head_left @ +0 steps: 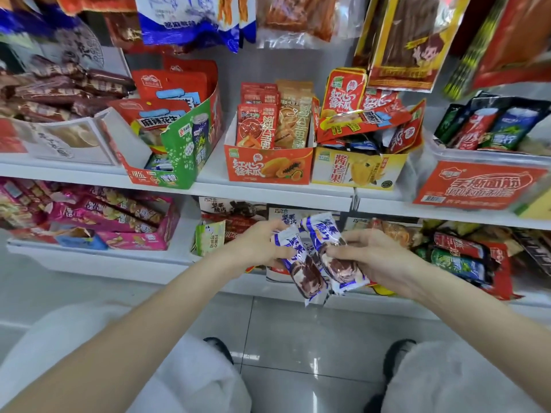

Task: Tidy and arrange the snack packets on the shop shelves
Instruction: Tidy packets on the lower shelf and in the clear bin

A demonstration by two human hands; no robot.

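I hold a small bunch of white-and-blue chocolate nut snack packets [313, 257] in front of the lower shelf. My left hand [259, 242] grips the left packets from the side. My right hand [375, 257] pinches the right packet with thumb and fingers. Right behind the packets stands their white display box [286, 213] on the lower shelf, partly hidden by my hands.
The middle shelf [268, 190] carries an orange papaya box [268, 168], a yellow mango box [354, 171] with loose red packets piled on top, and a tilted green-red box [179, 150]. Pink packets [113, 216] lie at lower left, mixed packets [465, 257] at lower right. My knees and shoes are below.
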